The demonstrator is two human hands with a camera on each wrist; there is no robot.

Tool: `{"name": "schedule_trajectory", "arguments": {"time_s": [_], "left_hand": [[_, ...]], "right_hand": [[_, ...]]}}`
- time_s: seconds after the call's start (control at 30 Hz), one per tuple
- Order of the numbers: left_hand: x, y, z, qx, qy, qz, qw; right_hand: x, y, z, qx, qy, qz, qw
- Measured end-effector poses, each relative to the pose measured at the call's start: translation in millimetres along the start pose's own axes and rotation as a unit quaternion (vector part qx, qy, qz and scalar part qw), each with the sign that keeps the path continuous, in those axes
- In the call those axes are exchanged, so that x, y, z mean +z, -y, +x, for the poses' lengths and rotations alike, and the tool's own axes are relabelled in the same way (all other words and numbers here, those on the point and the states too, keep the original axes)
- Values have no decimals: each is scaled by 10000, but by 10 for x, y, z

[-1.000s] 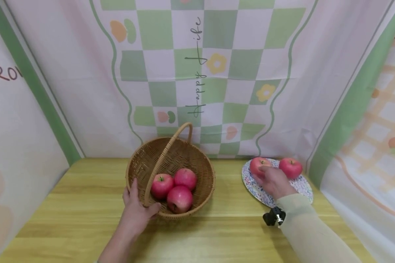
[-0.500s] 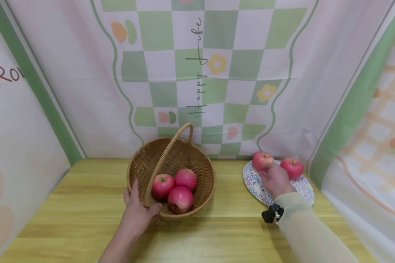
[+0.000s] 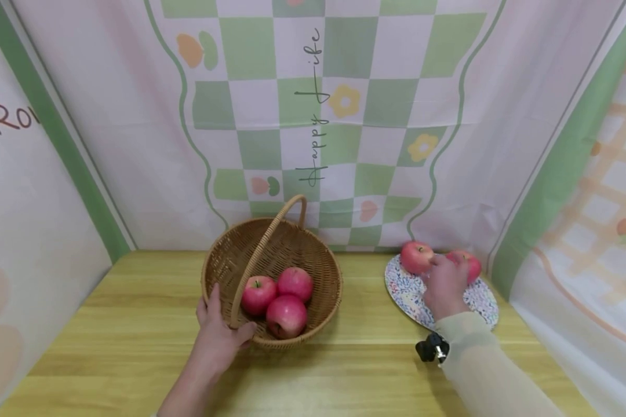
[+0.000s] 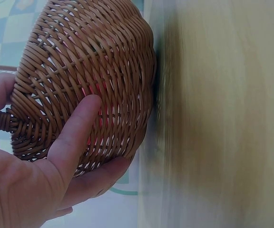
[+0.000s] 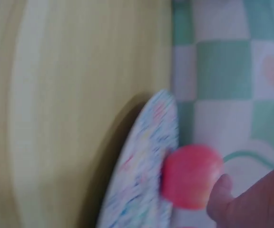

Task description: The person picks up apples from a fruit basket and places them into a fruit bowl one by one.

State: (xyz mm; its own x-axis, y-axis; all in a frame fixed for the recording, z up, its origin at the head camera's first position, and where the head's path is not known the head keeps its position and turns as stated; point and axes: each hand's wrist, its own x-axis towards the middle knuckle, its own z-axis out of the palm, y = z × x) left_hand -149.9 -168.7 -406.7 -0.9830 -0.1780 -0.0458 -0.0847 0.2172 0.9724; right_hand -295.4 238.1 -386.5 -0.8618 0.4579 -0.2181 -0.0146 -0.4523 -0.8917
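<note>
My left hand (image 3: 216,336) grips the near rim of a wicker basket (image 3: 224,260), thumb inside and fingers outside; the left wrist view shows those fingers (image 4: 75,137) curled against the woven wall (image 4: 89,57). Three red apples (image 3: 286,315) lie in the basket. On the right, my right hand (image 3: 443,286) reaches over a speckled plate (image 3: 404,292), its fingers lying against the right apple (image 3: 472,267), which it partly hides. A second apple (image 3: 416,256) sits free on the plate's far left. In the blurred right wrist view my thumb (image 5: 222,187) is beside an apple (image 5: 190,176) on the plate (image 5: 146,156).
The basket and plate stand on a yellow wooden table (image 3: 344,370). Printed fabric backdrops (image 3: 313,116) close in the back and both sides just behind the plate. The basket's arched handle (image 3: 271,231) rises over it. A black wrist camera (image 3: 432,349) sits on my right sleeve.
My right hand let go of the left apple, now further back on the plate, and moved right onto the other apple. The left hand stayed on the basket.
</note>
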Motion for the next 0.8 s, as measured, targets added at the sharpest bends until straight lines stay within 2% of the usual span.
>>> {"name": "schedule_trajectory", "arguments": {"time_s": [0.03,0.1,0.23,0.33,0.4,0.47,0.57,0.63,0.7,0.8], "left_hand": [[-2,1,-1,-4,3,-16,10000],[-6,3,-2,14,8,-25,10000],[-5,10,1,48,25,-37,10000],[0,16,6,58,44,-8,10000],[3,17,7,65,51,23,10000],[4,14,7,71,43,57,9999],[4,10,9,75,26,43,10000],[3,10,12,63,17,39,10000],[-1,12,12,64,-1,112,9999],[-6,13,10,74,-25,298,9995]], "right_hand": [[46,8,-33,-249,-97,73,9996],[137,39,-108,-457,24,292,9985],[296,109,-279,-178,405,477,9979],[370,129,-427,109,939,516,9942],[408,114,-535,102,1568,356,9869],[446,73,-639,-355,2391,-304,9699],[522,-3,-809,-985,3343,-932,9327],[573,-56,-920,-1481,3732,-1516,9032],[626,-109,-1034,-1603,4071,-1746,8821],[686,-193,-1182,-2191,4502,-2421,8311]]}}
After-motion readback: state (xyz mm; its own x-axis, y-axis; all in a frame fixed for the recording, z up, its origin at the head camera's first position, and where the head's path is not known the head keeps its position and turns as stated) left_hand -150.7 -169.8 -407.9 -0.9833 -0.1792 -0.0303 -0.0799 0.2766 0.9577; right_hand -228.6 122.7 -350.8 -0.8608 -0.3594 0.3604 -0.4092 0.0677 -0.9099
